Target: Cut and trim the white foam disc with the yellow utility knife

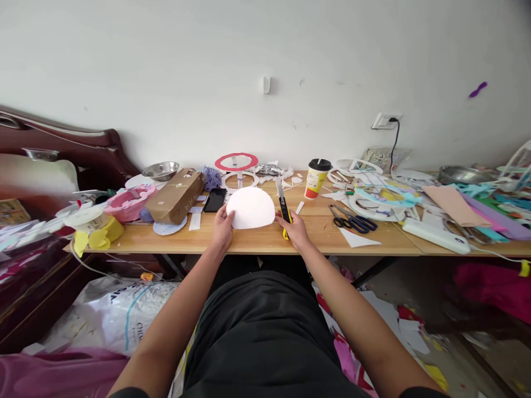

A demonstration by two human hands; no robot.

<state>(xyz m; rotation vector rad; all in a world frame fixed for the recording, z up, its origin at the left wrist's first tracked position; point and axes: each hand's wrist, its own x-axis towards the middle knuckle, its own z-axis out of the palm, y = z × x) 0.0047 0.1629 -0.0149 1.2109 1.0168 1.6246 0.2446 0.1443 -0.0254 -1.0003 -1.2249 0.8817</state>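
Observation:
A white piece of paper or thin foam (251,208), rounded along the top and flatter below, is held up just above the front of the table. My left hand (223,229) pinches its left edge, thumb on the near face. In my right hand (295,229) is a yellow and black utility knife (284,209), its blade pointing away from me toward the wall. The fingertips of that hand also meet the right edge of the white piece. Behind it stands a red ring (236,161) raised on a post over a white ring.
Scissors (354,220), a drink cup (317,179) and a white glue-gun-like device (435,235) lie to the right. To the left are a phone (214,200), a brown paper package (176,196) and a metal bowl (161,171). Paper scraps litter the wooden table (257,243).

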